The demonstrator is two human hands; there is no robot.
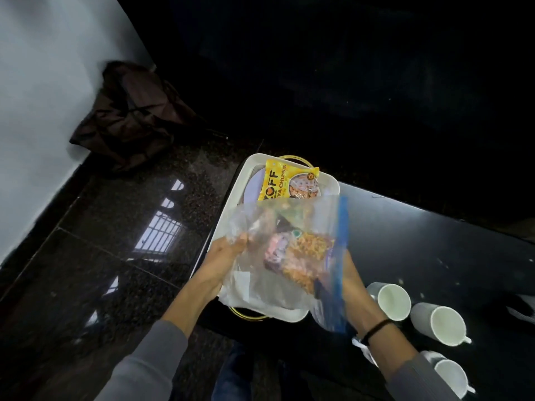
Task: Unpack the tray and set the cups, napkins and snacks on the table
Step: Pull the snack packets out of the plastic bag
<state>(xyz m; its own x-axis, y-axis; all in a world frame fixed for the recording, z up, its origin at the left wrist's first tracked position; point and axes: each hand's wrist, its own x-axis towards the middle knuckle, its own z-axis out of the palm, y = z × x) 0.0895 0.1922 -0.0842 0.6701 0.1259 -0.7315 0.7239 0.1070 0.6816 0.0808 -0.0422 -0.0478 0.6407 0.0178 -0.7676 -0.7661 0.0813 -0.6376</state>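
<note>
A clear zip bag (pixel 292 250) with a blue seal strip holds several snack packets. Both hands hold it up above the white tray (pixel 228 204). My left hand (pixel 223 261) grips its left side. My right hand (pixel 351 285) holds its right side, partly hidden behind the plastic. A yellow snack packet (pixel 285 183) lies at the far end of the tray, over a pale plate (pixel 254 186). Three grey cups stand on the black table to the right: one (pixel 390 299) nearest the tray, one (pixel 440 322) further right, one (pixel 447 374) nearest me.
The black table (pixel 419 241) runs to the right; its left edge is under the tray. White paper (pixel 362 347) shows under my right wrist. A dark bag (pixel 130 117) sits on the glossy stone floor (pixel 101 241) by the white wall.
</note>
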